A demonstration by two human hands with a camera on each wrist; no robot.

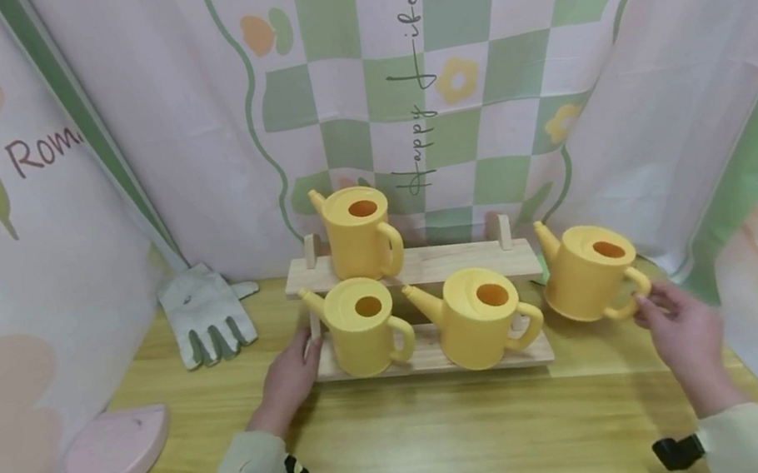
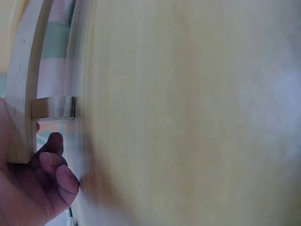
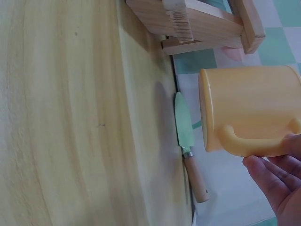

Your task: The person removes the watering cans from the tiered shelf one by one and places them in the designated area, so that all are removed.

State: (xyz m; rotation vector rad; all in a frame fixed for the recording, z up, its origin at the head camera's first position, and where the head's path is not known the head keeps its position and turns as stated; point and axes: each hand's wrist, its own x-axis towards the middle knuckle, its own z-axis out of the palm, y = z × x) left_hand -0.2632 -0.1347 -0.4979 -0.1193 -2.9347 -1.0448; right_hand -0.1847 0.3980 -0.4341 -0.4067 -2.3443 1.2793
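Note:
My right hand (image 1: 686, 335) pinches the handle of a yellow watering can (image 1: 587, 276) at the right, and the can is off the table in the right wrist view. My left hand (image 1: 290, 379) grips the left end of a two-tier wooden shelf (image 1: 429, 261), its fingers curled beneath the board in the left wrist view. On the upper tier stands one yellow watering can (image 1: 353, 245). Two more, a left can (image 1: 359, 341) and a right can (image 1: 475, 329), stand on the lower tier. All the spouts point left.
A hand trowel (image 3: 186, 136) with a green blade and wooden handle lies behind the held can. White-grey gloves (image 1: 205, 309) lie at the back left, and a pink dustpan (image 1: 113, 452) at the front left. Patterned curtains (image 1: 186, 93) enclose the wooden table (image 1: 448, 453).

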